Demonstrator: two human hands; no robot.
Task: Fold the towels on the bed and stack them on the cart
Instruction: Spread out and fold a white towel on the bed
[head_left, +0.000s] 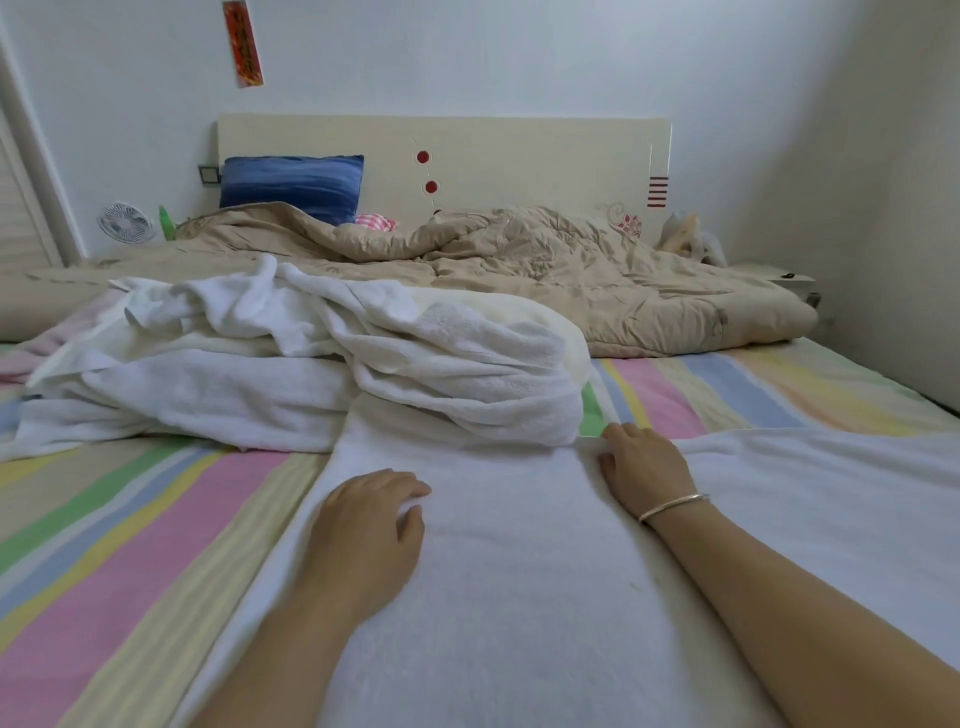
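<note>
**Both hands flat on a spread white towel, unfolded pile behind**

The bed (156, 519) fills most of the view, its sheet striped in pink, yellow, green, blue and cream. A beige quilt (571, 275) lies crumpled across the far half, below a cream headboard (519, 156) marked with red dots and a block of short red bars.

One white towel (519, 571) is spread flat on the near part of the sheet and runs from the bottom edge of the view up towards the middle of the bed. Its far end touches a loose heap of white towels (311, 364), rumpled and unfolded, which sits between the spread towel and the quilt.

A blue pillow (291, 184) leans against the headboard on the left, with a small pink checked cloth (375, 222) just beside it.

The left hand (369, 525) rests palm down on the spread towel, fingers relaxed and slightly bent, gripping nothing. The right hand (647, 470) lies palm down near the towel's far edge, fingers almost straight, thumb out to the side, pressing the cloth rather than pinching it.

A small white fan (124, 222) stands left of the bed. A red paper strip (242, 44) on the wall carries gold characters, too blurred to read. A thin silver bangle (675, 506) circles the right wrist.
</note>
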